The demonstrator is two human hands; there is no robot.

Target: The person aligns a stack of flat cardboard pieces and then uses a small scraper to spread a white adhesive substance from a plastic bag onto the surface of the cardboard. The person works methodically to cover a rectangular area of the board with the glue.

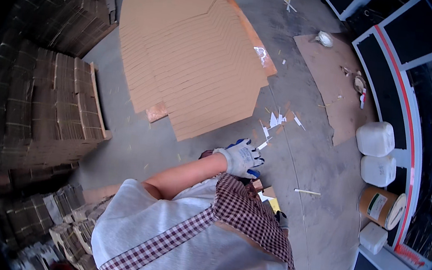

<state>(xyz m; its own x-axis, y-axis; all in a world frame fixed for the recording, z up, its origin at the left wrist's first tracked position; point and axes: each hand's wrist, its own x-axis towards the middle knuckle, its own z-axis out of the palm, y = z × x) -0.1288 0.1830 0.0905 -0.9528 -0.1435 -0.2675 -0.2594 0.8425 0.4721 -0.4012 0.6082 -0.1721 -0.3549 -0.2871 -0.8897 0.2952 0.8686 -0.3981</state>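
My left hand (243, 159), in a white glove with blue fingertips, reaches out in front of my checked apron (263, 210). Its fingers are apart, and I see nothing held in it. A dark maroon shape (207, 154) shows just past its wrist. Of my right hand (283, 221), only a bit of dark-and-grey glove appears at the apron's right edge; the apron hides its fingers. Close by that glove are a yellow piece (274, 204) and small brown cardboard pieces (257, 185), partly covered by the apron.
Overlapping cardboard sheets (197, 69) spread ahead. Bundled cardboard stacks (66, 96) line the left. White and brown scraps (276, 120) litter the floor. On the right stand white jerrycans (375, 138), a brown drum (381, 207) and a machine with a red stripe (398, 76).
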